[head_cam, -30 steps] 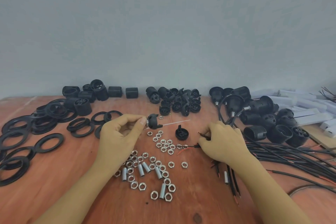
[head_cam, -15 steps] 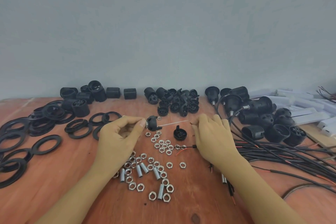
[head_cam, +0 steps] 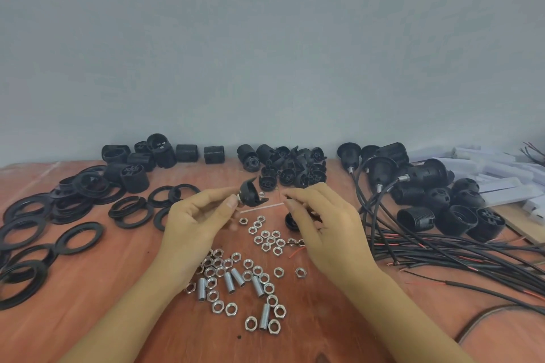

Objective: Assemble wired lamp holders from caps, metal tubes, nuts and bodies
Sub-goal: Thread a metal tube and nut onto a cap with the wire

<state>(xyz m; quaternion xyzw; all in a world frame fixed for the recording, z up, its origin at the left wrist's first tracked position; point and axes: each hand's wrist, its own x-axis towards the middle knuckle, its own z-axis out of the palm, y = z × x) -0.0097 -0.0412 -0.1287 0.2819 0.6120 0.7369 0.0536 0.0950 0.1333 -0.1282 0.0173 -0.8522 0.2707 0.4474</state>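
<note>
My right grip (head_cam: 324, 230) has left the wires (head_cam: 442, 253) on the right and come across to the middle, so its fingertips are now just right of the cap (head_cam: 250, 193). That cap is held up off the table (head_cam: 88, 318), beyond the nuts (head_cam: 267, 240), pinched in my left grip (head_cam: 194, 221), which has barely shifted. The right thumb and forefinger are curled close together. I cannot tell whether a wire end sits between them. If one does, I judge threading it through the cap comes next.
</note>
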